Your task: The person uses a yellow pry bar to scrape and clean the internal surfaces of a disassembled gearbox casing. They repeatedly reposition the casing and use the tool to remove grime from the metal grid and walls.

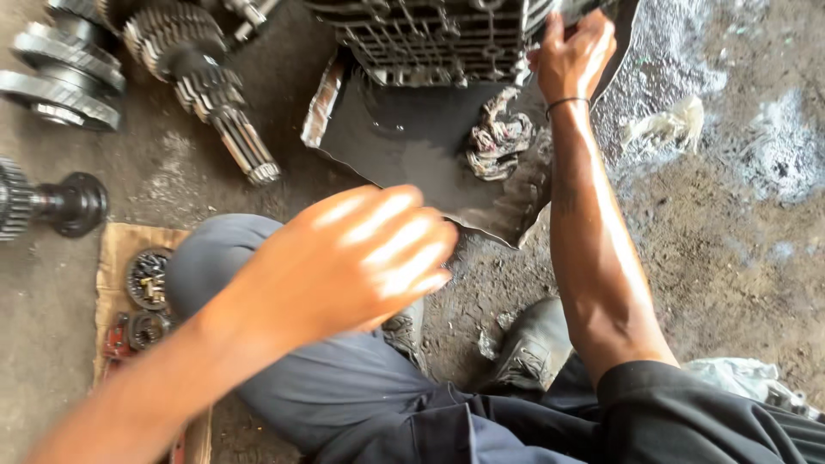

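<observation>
1. Grey metal housing (434, 39), ribbed and gridded, stands at the far centre of the floor inside a shallow dark tray (404, 146). Its top runs out of view.
2. Right hand (571, 56) reaches to the far right corner of the housing; its fingers are curled against the edge there, apparently gripping it, though what exactly lies under them cannot be told. A thin dark band circles the wrist.
3. Left hand (361, 258) hangs near the camera, over the raised knee, blurred; fingers are loosely together and slightly bent, with nothing seen in them.
4. Oily rag (498, 137), twisted and stained, lies in the tray just beside the housing, on its near right.
5. Tray surface shows a dark wet film of oil; its near edge is bent and ragged.
6. Toothed shaft (210, 94) lies on the floor at far left, splined end pointing near and right. More gear wheels (60, 73) sit to its left, well apart from the housing.
7. Second shaft end (60, 204) lies at the left edge of the floor.
8. Cardboard sheet (120, 249) at near left carries small rings and bearings (148, 279).
9. Pale scrap of cloth (666, 125) lies on the bare floor to the right of the tray.
10. Judged state: the gear parts are already out and laid apart, and the housing sits emptied of them over the tray; handling or cleaning of the housing appears to be what is left.
</observation>
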